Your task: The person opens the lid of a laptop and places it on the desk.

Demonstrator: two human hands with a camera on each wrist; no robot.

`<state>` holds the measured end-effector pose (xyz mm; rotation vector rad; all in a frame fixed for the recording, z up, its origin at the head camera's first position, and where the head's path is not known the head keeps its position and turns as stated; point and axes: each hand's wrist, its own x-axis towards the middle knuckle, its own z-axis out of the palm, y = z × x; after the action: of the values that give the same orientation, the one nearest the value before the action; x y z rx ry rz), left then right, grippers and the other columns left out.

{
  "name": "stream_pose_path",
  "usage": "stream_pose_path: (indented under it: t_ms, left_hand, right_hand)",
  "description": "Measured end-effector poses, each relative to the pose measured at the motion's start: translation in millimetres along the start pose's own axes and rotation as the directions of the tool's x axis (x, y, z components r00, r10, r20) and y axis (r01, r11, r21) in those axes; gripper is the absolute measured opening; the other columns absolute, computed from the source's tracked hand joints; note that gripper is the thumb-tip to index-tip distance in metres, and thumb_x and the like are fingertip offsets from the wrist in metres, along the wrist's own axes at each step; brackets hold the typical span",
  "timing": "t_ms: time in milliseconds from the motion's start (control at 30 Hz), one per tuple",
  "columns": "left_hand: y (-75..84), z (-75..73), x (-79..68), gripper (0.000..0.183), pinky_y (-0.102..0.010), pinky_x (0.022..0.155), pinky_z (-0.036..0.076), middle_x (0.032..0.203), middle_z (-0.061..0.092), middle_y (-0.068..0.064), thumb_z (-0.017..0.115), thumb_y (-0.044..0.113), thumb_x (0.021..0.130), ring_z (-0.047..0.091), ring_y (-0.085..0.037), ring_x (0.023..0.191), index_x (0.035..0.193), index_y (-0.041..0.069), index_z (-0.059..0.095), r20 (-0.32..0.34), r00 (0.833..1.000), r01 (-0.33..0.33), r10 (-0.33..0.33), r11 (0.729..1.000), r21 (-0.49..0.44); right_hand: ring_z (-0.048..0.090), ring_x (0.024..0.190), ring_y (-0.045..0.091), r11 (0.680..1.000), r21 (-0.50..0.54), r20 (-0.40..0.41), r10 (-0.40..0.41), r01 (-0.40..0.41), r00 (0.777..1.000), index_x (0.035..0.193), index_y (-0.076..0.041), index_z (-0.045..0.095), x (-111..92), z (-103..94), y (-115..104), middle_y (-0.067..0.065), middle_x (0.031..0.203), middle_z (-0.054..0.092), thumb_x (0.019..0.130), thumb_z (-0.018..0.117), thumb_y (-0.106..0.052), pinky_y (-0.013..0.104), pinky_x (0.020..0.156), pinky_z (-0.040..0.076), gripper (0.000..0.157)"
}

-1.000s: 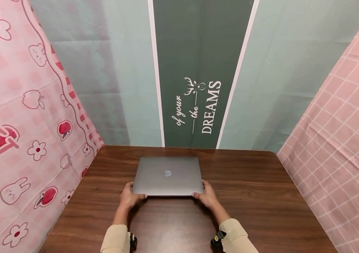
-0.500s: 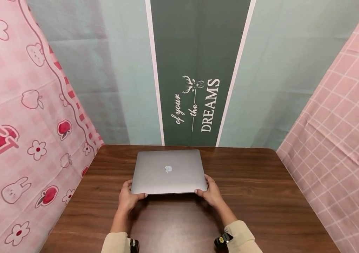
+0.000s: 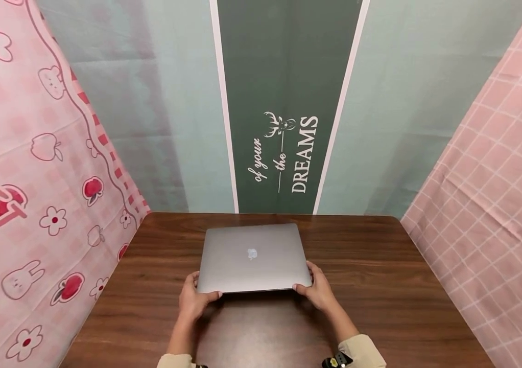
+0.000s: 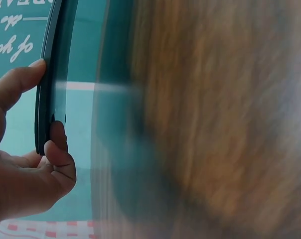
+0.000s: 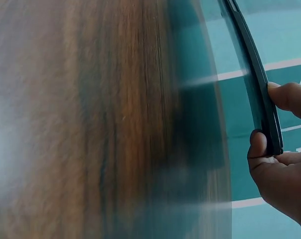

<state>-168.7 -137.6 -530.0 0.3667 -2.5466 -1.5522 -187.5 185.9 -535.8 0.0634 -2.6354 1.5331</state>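
Note:
A closed silver-grey laptop (image 3: 254,260) with an apple logo on its lid is held above the table by its two near corners. My left hand (image 3: 193,301) grips the left corner, thumb on the near edge and fingers curled beneath. At the other corner, my right hand (image 3: 319,290) pinches the laptop the same way. Seen edge-on in the left wrist view, the dark rim of the laptop (image 4: 48,89) lies between thumb and fingers. The right wrist view likewise has the laptop's edge (image 5: 260,84) between thumb and fingertips, with a gap down to the tabletop.
The brown wood-grain table (image 3: 371,286) extends on both sides of the laptop. Behind it hangs a green cloth (image 3: 293,76) with white lettering. A pink patterned cloth (image 3: 58,179) covers the left side, and a pink checked cloth (image 3: 486,204) the right.
Both hands first raise the laptop slightly from the table, then bring it a little nearer and to the right. Its right side is now tilted slightly higher.

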Motion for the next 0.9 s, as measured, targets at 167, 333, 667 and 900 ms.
stream_pose_path:
  t_ms: [167, 333, 667, 900]
  left_hand:
    - [0.3, 9.7, -10.7, 0.083, -0.040, 0.075, 0.039, 0.104, 0.052, -0.021, 0.083, 0.016, 0.049, 0.051, -0.030, 0.089, 0.118, -0.001, 0.040, 0.009, 1.000, 0.002, -0.002, 1.000, 0.002]
    - [1.6, 17.7, -15.7, 0.084, -0.040, 0.074, 0.039, 0.104, 0.052, -0.020, 0.084, 0.017, 0.047, 0.050, -0.030, 0.089, 0.117, -0.001, 0.042, 0.011, 1.000, -0.008, 0.008, 1.000, -0.015]
    - [2.2, 32.2, -20.4, 0.081, -0.039, 0.075, 0.039, 0.101, 0.053, -0.017, 0.083, 0.015, 0.046, 0.050, -0.028, 0.089, 0.115, -0.001, 0.044, 0.000, 1.000, -0.016, 0.016, 1.000, -0.017]
    - [8.6, 43.8, -19.9, 0.080, -0.041, 0.076, 0.038, 0.105, 0.052, -0.018, 0.083, 0.016, 0.046, 0.049, -0.030, 0.093, 0.114, 0.001, 0.046, -0.003, 1.000, -0.030, 0.030, 1.000, 0.002]
  right_hand:
    - [0.050, 0.081, 0.022, 0.998, 0.045, 0.013, 0.033, -0.034, 0.999, 0.125, 0.008, 0.033, -12, -8.1, 8, 0.016, 0.098, 0.049, 0.063, 0.075, -0.010, 0.030, 0.067, 0.041, 0.077]
    - [0.050, 0.080, 0.022, 0.995, 0.084, 0.020, 0.046, -0.047, 0.999, 0.125, 0.009, 0.032, -19, -14.9, 15, 0.017, 0.098, 0.049, 0.064, 0.074, -0.007, 0.030, 0.067, 0.042, 0.076]
    - [0.051, 0.080, 0.022, 0.995, 0.072, 0.015, 0.069, -0.070, 0.997, 0.125, 0.007, 0.033, -24, -26.9, 26, 0.016, 0.097, 0.050, 0.064, 0.074, -0.008, 0.028, 0.066, 0.042, 0.075]
    - [0.051, 0.082, 0.023, 0.996, 0.052, 0.006, 0.066, -0.066, 0.998, 0.124, 0.007, 0.034, -25, -36.0, 36, 0.018, 0.099, 0.050, 0.064, 0.074, -0.010, 0.028, 0.068, 0.041, 0.074]
